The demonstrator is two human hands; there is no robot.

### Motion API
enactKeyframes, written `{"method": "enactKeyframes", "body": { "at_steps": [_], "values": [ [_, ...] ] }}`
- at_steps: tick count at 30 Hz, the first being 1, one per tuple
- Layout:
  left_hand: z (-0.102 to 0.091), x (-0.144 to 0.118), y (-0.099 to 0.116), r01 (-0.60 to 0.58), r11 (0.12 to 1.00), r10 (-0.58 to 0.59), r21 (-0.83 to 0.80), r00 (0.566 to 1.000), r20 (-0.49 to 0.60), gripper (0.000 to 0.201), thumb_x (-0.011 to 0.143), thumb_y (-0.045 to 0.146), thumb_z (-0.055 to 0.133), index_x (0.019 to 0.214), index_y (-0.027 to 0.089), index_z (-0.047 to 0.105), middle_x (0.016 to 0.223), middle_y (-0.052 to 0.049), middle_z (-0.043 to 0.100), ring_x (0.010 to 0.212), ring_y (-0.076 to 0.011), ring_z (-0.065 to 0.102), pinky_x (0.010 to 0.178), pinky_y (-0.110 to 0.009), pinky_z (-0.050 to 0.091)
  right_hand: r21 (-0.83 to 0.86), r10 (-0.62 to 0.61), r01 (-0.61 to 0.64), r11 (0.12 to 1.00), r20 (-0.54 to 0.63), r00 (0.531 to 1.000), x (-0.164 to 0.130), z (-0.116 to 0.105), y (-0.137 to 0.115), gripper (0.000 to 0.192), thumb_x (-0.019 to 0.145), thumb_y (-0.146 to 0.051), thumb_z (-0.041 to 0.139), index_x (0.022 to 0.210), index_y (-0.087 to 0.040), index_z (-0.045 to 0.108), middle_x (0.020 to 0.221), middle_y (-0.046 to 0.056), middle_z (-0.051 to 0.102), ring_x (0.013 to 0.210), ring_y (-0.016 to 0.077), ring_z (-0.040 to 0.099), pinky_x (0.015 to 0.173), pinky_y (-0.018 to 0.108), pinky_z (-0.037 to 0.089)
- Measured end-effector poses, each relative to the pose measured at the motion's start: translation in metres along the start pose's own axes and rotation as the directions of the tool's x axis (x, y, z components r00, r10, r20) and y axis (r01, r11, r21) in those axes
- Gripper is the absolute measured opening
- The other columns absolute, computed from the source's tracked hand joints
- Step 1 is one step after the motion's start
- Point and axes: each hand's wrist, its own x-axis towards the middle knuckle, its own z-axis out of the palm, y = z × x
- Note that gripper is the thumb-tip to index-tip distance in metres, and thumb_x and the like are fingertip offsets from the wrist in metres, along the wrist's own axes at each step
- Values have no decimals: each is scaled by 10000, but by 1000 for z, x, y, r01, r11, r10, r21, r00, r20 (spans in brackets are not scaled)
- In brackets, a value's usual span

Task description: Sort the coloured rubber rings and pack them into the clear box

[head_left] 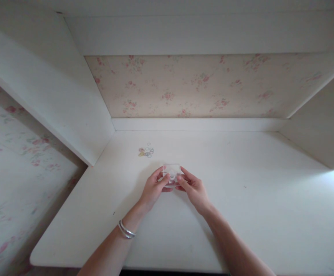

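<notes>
- A silver bangle (126, 230) is worn on the left wrist, nearest the camera, above the front edge of the white desk (242, 214).
- The left hand (152, 189) and the right hand (194, 188) are brought together over the middle of the desk, each closed by thumb and fingertips on one end of a small clear plastic box (172, 171).
- The box is held between the two hands, low over the desk surface; whether it rests on the surface or is lifted slightly cannot be told. Its lid appears raised at the far side.
- A slip is judged possible: the box is small, smooth and pinched only at its ends, so an uneven pull could make it spring from the fingers, and anything inside could be scattered across the desk.
- Just beyond and to the left, a small cluster of loose rings and beads (146, 151) is seen on the desk, apart from the hands; it could be brushed away by a careless reach.
- Nothing is placed between the hands and that cluster.
- Farther back, the desk is closed off by floral wallpaper (195, 86) beneath a white shelf (201, 36).
</notes>
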Motion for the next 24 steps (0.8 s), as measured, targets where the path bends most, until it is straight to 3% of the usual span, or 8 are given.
{"method": "enactKeyframes", "body": {
  "at_steps": [5,10,13,20,24],
  "values": [
    [2,0,-5,-44,999,43,33,999,28,472,770,544,615,1039,156,594,927,-69,631,753,-166,635,555,-262,544,47,-23,24,999,-34,999,-1,1,-5,635,726,-473,702,1284,-213,547,993,53,682,876,186,635,799,387,542],
    [-1,2,-14,-29,965,11,260,997,71,485,815,598,495,737,128,587,558,28,499,380,-50,377,357,-182,291,89,-2,7,996,-58,998,1,-1,-6,599,738,-464,693,1271,-225,558,989,37,673,864,166,619,781,350,539],
    [-3,2,-13,-36,945,16,326,998,65,497,820,596,484,696,126,588,522,33,471,376,-48,344,367,-190,227,91,1,3,996,-45,999,3,-3,-3,589,747,-459,684,1272,-223,557,977,37,672,863,169,617,778,351,539],
    [-1,0,-9,-34,954,19,299,998,53,502,806,603,487,672,130,592,558,10,515,394,-55,325,392,-211,191,63,9,-8,998,-13,1000,3,-3,-2,622,743,-486,679,1292,-232,535,958,31,670,819,159,627,777,355,538],
    [0,1,-11,-42,926,33,374,999,31,548,804,640,450,609,146,588,504,25,478,406,-70,317,424,-234,195,-18,55,-54,998,76,996,0,0,-8,729,751,-482,675,1384,-226,422,745,-8,638,640,136,621,653,310,526]
  ]
}}
